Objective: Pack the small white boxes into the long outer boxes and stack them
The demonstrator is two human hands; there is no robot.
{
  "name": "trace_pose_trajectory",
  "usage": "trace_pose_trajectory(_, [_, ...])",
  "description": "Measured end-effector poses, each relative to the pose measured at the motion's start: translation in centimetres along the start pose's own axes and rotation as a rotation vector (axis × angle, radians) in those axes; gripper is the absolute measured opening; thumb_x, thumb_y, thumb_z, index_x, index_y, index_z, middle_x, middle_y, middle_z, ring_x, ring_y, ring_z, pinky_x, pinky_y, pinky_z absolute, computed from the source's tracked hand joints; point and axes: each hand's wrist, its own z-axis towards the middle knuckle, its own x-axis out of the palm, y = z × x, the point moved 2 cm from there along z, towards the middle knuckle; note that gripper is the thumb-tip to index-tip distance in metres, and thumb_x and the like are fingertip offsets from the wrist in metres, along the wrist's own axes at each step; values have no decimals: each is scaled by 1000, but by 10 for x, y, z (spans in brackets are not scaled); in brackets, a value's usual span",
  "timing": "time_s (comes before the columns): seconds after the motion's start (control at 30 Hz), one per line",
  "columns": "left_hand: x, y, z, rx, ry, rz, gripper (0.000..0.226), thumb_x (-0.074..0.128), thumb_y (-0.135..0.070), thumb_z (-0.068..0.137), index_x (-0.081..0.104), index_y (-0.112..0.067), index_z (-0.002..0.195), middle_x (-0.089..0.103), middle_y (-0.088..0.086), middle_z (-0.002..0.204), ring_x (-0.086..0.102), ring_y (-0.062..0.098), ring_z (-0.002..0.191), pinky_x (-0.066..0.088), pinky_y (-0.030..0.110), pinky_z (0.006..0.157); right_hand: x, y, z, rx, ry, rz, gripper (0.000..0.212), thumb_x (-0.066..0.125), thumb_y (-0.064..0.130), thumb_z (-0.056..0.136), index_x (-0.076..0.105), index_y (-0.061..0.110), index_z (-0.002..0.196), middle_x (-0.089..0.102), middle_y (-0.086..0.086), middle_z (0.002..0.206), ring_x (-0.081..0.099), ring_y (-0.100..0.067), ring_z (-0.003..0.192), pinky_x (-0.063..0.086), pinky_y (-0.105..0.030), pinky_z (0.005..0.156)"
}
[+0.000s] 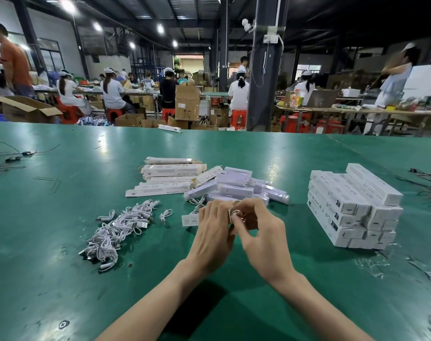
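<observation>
Small white boxes (pixel 236 187) lie heaped just behind the hands. Left hand (pixel 214 233) and right hand (pixel 262 233) both pinch one little white piece (pixel 232 216) with curled fingers, close together.

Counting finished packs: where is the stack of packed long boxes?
Head view: the stack of packed long boxes stands on the green table at the right, right of the pile of small white boxes and the right hand.
</observation>
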Motion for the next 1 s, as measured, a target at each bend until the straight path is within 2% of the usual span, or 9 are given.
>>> trace_pose_trajectory(0.2, [1,2,-2,16,-5,23,20,42,-18,89,38,-18,108,54,11,95,39,19,87,33,33,79,2,-2,-2,68,117,-31,11,64,2,90,56,7,85,66,-3,80,61,-17,73,48,-28,70])
trace_pose_trajectory(0.33, [-1,6,-1,19,-4,52,25,43,-15,84,37,-16,108,55,14,94,39,19,87,32,32,78,1,-2,-1,24,166,-48,14,57,-8,89,58,6,88,66,-4,85,61,-20,79,47,-26,74])
trace_pose_trajectory(0.53, [2,7,-2,32,-25,60,20,44,-17,90,38,-15,109,55,12,95,41,19,87,34,32,79,-1,-3,-1,-35,114,-85,14,64,-6,86,68,6,92,60,7,85,60,-13,81,47,-21,76])
trace_pose_trajectory(0.63, [2,6,-3,39,-35,58,22,45,-13,88,39,-14,109,54,11,95,41,18,87,34,31,78,1,-1,-2,-67,54,-65,15,69,-6,82,70,6,91,63,2,87,60,-10,78,50,-22,74])
trace_pose_trajectory(0.8, [4,2,-3,59,-29,33,22,48,-11,87,39,-14,107,55,11,95,42,19,87,35,33,78,-3,-8,1,1,12,-76,23,76,-7,73,69,13,83,65,10,78,56,-7,73,46,-17,71])
trace_pose_trajectory(0.93, [3,1,-3,67,-26,34,26,48,-12,84,39,-14,108,55,12,96,42,19,88,34,32,78,-2,-10,1,-89,7,-219,13,76,2,74,75,12,83,68,10,76,54,-17,78,43,-31,78])
trace_pose_trajectory(1.0, [1,0,-2,64,-34,21,23,46,-14,87,39,-14,109,55,12,96,42,20,88,35,33,78,1,-9,0,-123,21,-270,14,69,8,74,75,14,86,69,11,76,49,-15,86,34,-27,80])
